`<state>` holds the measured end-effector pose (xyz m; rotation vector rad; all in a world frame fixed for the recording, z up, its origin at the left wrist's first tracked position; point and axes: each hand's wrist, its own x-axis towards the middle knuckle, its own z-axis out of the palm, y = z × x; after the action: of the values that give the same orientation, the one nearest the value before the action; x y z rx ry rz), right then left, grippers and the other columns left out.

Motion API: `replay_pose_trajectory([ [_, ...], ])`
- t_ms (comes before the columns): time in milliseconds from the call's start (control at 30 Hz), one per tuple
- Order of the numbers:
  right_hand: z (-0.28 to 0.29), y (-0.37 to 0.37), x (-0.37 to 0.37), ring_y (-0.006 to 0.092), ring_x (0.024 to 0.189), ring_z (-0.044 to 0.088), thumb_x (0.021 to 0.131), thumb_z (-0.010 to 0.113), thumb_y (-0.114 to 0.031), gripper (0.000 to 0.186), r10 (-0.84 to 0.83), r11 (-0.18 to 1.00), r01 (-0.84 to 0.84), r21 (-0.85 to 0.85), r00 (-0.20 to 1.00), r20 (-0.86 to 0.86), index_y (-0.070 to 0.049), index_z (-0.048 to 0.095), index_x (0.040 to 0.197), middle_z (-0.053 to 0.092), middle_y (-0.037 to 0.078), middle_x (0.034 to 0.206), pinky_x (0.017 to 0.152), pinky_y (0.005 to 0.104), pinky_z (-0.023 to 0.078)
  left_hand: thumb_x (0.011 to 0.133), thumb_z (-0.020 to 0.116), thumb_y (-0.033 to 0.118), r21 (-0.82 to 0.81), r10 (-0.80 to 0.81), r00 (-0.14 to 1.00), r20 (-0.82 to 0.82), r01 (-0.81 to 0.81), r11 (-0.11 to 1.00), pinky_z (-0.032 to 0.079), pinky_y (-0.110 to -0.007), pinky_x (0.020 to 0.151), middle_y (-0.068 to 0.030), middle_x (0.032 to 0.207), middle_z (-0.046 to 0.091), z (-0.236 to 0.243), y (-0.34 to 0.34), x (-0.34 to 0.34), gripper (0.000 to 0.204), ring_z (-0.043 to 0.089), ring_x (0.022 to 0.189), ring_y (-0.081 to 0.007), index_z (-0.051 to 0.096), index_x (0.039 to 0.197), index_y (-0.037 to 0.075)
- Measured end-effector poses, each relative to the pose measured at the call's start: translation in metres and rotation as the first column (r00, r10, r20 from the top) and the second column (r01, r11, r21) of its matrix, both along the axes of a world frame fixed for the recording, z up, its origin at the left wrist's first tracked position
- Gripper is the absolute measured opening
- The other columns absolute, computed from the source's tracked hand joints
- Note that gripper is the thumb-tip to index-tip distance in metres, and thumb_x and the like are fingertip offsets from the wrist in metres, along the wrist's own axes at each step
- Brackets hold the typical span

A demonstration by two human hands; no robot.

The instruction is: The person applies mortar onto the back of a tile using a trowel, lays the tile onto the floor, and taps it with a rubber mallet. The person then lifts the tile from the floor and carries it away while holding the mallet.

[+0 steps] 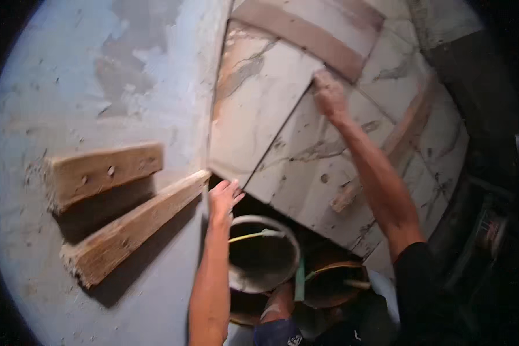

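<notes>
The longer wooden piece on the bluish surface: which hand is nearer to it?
Left. The left hand is just below and right of the longer wooden piece's upper end; the right hand is farther up and right, over pale tiles.

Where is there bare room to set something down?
Bare marbled tile lies between the blue wall, the dark joint and the brown strip; another patch between that joint and the right forearm. Crowding is at the tiles' lower edge: left hand, wooden beam and bucket sit close. Whether the tiles lie level, I can't tell.
</notes>
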<state>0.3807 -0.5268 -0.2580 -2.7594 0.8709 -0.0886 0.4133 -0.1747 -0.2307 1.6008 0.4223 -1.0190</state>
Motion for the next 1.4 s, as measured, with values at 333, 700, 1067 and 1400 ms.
replay_pose_trajectory([
  [333, 0.019, 0.008, 0.01, 0.0221, 0.123, 0.033, 0.084, 0.031, -0.011, 0.041, -0.07, 0.995, 0.065, -0.077, 0.996, -0.056, -0.004, 0.041, 0.123, 0.034, 0.013, 0.133, 0.099, 0.0433, 0.027, 0.082, 0.057, 0.012, 0.035, 0.054, 0.998, 0.017, -0.054, 0.998, 0.052, -0.033, 0.072, -0.0061, 0.08, 0.055, 0.0, -0.002, -0.003, 0.012, 0.056, 0.075, -0.0175, 0.05, 0.085, 0.002],
  [700, 0.041, -0.001, 0.011, 0.0205, 0.126, 0.027, 0.087, 0.024, -0.012, 0.042, -0.04, 0.993, 0.064, 0.104, 0.975, -0.22, -0.007, 0.037, 0.127, 0.028, 0.008, 0.137, 0.105, 0.0471, 0.014, 0.081, 0.058, 0.013, 0.049, 0.084, 0.995, 0.049, -0.086, 0.995, 0.052, -0.032, 0.071, -0.0038, 0.076, 0.055, 0.0, -0.005, -0.009, 0.011, 0.055, 0.069, -0.0148, 0.051, 0.082, 0.005],
  [1067, 0.03, 0.003, 0.018, 0.0224, 0.127, 0.026, 0.087, 0.024, -0.012, 0.045, -0.003, 0.999, -0.014, -0.051, 0.951, -0.31, -0.006, 0.031, 0.13, 0.028, 0.012, 0.137, 0.105, 0.0465, 0.013, 0.08, 0.061, 0.013, -0.012, 0.108, 0.992, 0.065, -0.107, 0.994, 0.051, -0.032, 0.069, -0.0006, 0.067, 0.051, -0.005, -0.003, -0.008, 0.012, 0.05, 0.062, -0.0103, 0.052, 0.076, 0.006],
  [1400, 0.091, 0.009, -0.024, 0.0268, 0.122, 0.033, 0.08, 0.032, -0.004, 0.054, -0.009, 0.987, 0.001, 0.163, 0.999, 0.049, -0.01, 0.024, 0.133, 0.031, 0.011, 0.136, 0.1, 0.0463, 0.025, 0.08, 0.06, 0.02, 0.072, 0.042, 0.999, 0.028, -0.044, 0.996, 0.045, -0.037, 0.076, -0.0035, 0.082, 0.054, 0.005, 0.006, -0.005, 0.016, 0.053, 0.08, -0.0171, 0.053, 0.088, 0.007],
])
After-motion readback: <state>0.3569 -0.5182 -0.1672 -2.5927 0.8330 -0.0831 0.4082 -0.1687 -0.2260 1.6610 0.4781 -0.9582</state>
